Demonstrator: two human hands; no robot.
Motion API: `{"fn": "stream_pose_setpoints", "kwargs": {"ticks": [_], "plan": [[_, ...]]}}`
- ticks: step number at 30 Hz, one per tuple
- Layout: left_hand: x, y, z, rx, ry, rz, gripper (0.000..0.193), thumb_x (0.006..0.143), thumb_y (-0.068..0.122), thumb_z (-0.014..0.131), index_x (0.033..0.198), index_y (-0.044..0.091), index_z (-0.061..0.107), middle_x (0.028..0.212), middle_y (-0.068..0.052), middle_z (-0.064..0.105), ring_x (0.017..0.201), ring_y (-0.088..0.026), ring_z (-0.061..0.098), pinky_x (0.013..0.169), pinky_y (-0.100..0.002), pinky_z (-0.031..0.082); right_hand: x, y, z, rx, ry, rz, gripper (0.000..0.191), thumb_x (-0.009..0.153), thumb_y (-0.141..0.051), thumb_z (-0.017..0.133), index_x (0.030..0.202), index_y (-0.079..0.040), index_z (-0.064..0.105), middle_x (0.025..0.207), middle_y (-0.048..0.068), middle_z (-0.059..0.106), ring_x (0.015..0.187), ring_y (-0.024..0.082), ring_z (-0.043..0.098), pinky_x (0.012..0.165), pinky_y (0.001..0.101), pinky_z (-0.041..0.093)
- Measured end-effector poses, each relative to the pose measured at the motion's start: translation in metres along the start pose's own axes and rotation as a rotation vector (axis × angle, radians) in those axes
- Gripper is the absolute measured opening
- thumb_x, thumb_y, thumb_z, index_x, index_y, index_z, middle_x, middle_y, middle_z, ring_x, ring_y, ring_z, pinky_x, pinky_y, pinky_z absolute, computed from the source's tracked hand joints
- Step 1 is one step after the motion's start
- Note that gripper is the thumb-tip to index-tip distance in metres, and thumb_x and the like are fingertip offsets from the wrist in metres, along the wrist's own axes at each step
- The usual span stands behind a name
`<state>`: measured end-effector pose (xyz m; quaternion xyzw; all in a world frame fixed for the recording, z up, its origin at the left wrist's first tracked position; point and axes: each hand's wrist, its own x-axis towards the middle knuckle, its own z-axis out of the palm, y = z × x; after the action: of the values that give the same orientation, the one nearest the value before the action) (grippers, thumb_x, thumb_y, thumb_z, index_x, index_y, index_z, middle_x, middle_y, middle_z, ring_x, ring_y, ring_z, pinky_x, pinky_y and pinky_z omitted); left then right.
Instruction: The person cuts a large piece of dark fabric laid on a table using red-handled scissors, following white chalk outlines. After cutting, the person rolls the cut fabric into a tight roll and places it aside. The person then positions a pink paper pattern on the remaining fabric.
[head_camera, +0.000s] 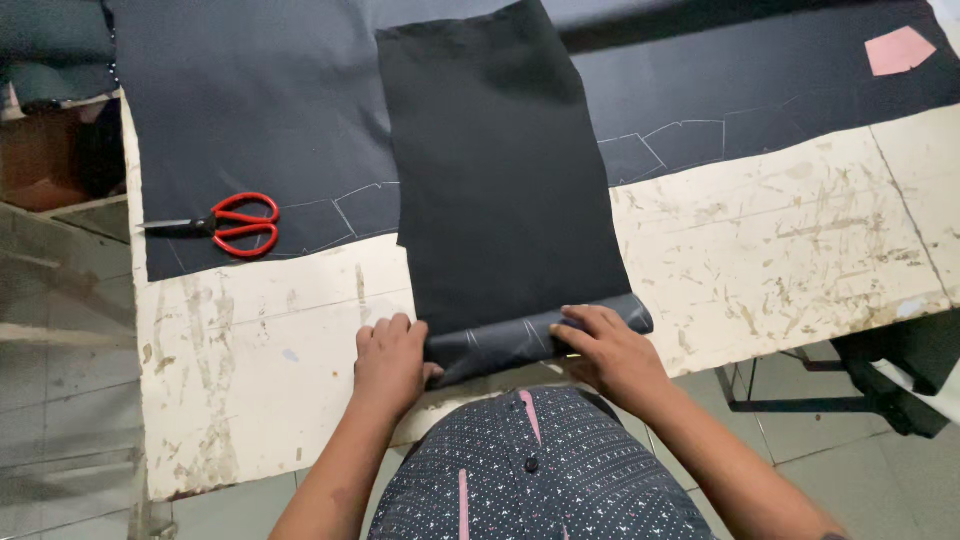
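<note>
A long strip of black fabric (500, 170) lies across the worn white table (780, 240), running away from me. Its near end is rolled into a dark tube (520, 338) with faint chalk lines at the table's front edge. My left hand (392, 362) grips the roll's left end. My right hand (610, 355) presses down on the roll's right part, fingers curled over it.
A larger dark cloth (250, 120) with white chalk pattern lines covers the back of the table. Red-handled scissors (225, 226) lie on it at the left. A pink paper piece (898, 50) sits at the far right. A black metal frame (880, 390) stands on the tiled floor, right.
</note>
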<state>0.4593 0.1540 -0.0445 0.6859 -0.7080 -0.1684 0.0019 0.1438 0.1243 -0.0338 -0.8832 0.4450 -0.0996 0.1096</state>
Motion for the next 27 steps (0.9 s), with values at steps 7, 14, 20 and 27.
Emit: {"fn": "stream_pose_setpoints", "kwargs": {"ticks": [7, 14, 20, 27], "plan": [[-0.013, 0.008, 0.008, -0.150, 0.371, 0.225, 0.025, 0.089, 0.031, 0.074, 0.103, 0.012, 0.064, 0.109, -0.005, 0.059, 0.107, -0.025, 0.057, 0.098, -0.043, 0.038, 0.043, 0.011, 0.021, -0.038, -0.064, 0.150, 0.053, 0.087, -0.025, 0.073, 0.138, -0.018, 0.061, 0.125, 0.001, 0.066, 0.118, 0.022, 0.061, 0.097, 0.0362, 0.053], [-0.017, 0.003, 0.036, -0.026, 0.546, 0.300, 0.049, 0.081, 0.025, 0.072, 0.126, 0.008, 0.063, 0.135, -0.011, 0.058, 0.126, -0.029, 0.053, 0.106, -0.047, 0.032, 0.066, 0.009, 0.031, -0.097, 0.167, -0.066, 0.051, 0.075, -0.034, 0.080, 0.116, -0.009, 0.064, 0.131, 0.009, 0.064, 0.127, 0.030, 0.057, 0.094, 0.0405, 0.052], [0.002, -0.008, 0.028, 0.082, 0.543, 0.104, 0.062, 0.075, 0.017, 0.069, 0.136, 0.014, 0.061, 0.143, -0.014, 0.056, 0.130, -0.031, 0.049, 0.110, -0.057, 0.027, 0.083, 0.010, 0.026, -0.065, 0.191, -0.022, 0.028, 0.085, -0.024, 0.071, 0.111, -0.012, 0.071, 0.114, 0.001, 0.069, 0.106, 0.024, 0.063, 0.086, 0.0358, 0.054], [-0.018, -0.016, 0.001, -0.156, -0.124, 0.054, 0.032, 0.085, 0.013, 0.066, 0.114, 0.024, 0.077, 0.110, -0.004, 0.075, 0.106, -0.028, 0.069, 0.098, -0.041, 0.050, 0.019, 0.002, 0.013, -0.059, -0.125, 0.058, 0.018, 0.085, -0.018, 0.067, 0.102, -0.015, 0.070, 0.101, 0.001, 0.066, 0.101, 0.024, 0.062, 0.079, 0.0382, 0.054]]}}
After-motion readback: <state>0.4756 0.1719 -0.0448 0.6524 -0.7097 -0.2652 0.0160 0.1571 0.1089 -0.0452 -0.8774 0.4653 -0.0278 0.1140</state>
